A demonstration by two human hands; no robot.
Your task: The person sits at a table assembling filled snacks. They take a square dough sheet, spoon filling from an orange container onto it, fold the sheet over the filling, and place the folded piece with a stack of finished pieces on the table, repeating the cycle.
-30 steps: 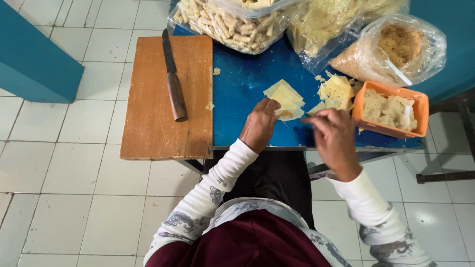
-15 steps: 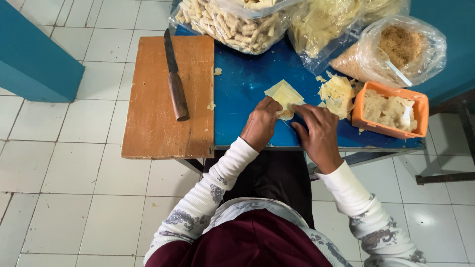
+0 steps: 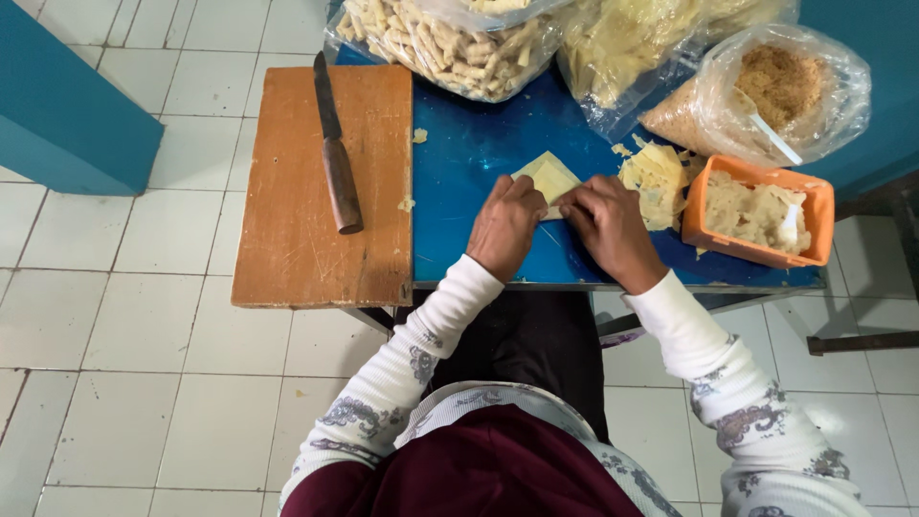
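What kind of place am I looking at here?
Likely a home or small food-making spot: a blue table on white floor tiles, a cutting board with a knife, bags of rolled snacks.

The lower part of the pale dough sheet at frame centre is covered by the left hand and right hand, so its fold and any filling cannot be determined. The bag of rolled sticks and the bag of yellow sheets are cut off by the top edge. The contents of the orange tray at right are too indistinct to identify.
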